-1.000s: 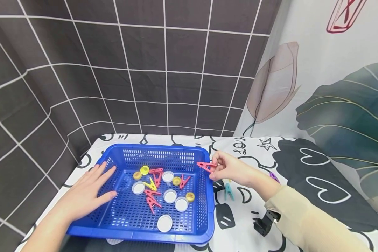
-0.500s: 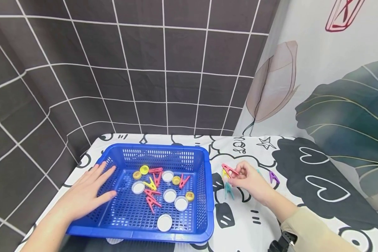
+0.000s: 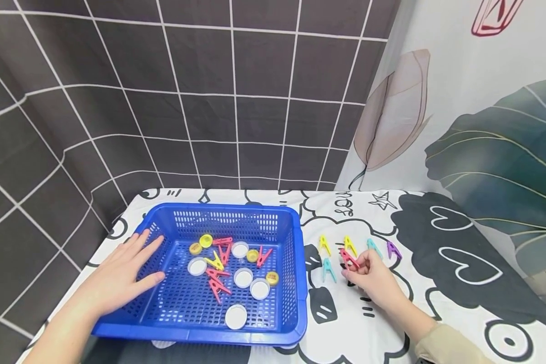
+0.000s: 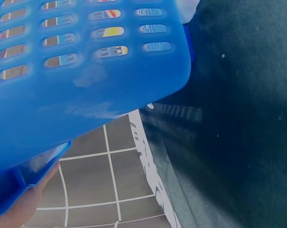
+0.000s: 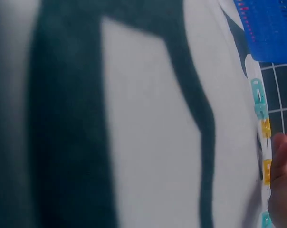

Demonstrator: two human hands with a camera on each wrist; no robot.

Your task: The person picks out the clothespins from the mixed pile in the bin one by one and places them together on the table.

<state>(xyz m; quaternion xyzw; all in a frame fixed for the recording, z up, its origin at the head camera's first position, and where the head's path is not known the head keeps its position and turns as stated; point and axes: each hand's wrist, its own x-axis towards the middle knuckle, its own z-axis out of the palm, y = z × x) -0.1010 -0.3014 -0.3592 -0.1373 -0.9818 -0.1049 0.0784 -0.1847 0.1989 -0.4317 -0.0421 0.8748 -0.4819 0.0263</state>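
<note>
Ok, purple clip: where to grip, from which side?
I'd pinch the purple clip across its narrow far end, coming from above and the right. Its legs splay toward the viewer, so squeezing those might open it; the teal clip and right hand crowd its left.

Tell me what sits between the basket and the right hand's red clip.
Head view: a teal clip and, farther back, a yellow clip, both on the cloth left of the red clip.

From the right hand (image 3: 370, 275), the basket (image 3: 299, 298) wall blocks nine o'clock, beyond a teal clothespin (image 3: 327, 265); a yellow clothespin (image 3: 348, 241) obstructs eleven; bare bench (image 3: 346, 328) leaves passage at seven.
</note>
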